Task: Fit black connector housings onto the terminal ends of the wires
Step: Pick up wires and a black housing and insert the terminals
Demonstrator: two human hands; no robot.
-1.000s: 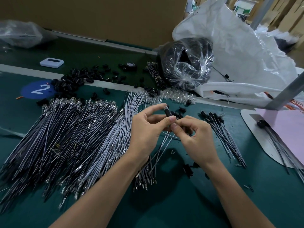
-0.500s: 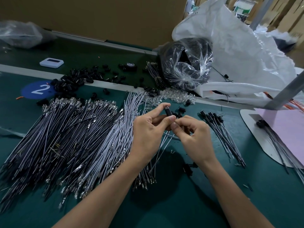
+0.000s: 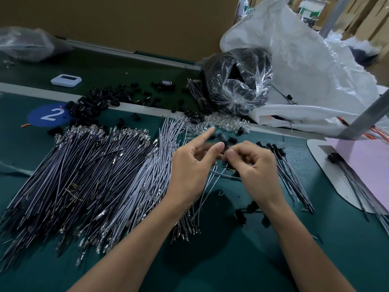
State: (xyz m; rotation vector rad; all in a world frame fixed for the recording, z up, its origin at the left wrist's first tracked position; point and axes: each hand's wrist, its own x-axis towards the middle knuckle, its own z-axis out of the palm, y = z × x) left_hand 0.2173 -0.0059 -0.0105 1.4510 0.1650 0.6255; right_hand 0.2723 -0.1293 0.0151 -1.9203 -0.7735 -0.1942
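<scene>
Left hand point(image 3: 189, 167) index has lifted off and now points straight up-right; both hands sit slightly higher. Open room: bare green mat point(image 3: 231, 260) toward the near edge. Wire pile point(image 3: 88, 178) crowds the left wrist, finished wires point(image 3: 290, 175) lie just right of the right hand point(image 3: 259, 165). Black connector housing point(image 3: 221, 138) is small, dark and motion-blurred, just above the left thumb tip, below the raised index. Left grip on it: cannot tell. Right fingers are curled, thumb and index pinching the wire point(image 3: 212, 182) beside the housing.

I count one white rectangular plastic device point(image 3: 66, 80), one round blue sticker point(image 3: 49, 115); grey wires point(image 3: 88, 175), black plastic housings point(image 3: 88, 106) uncountable.
</scene>
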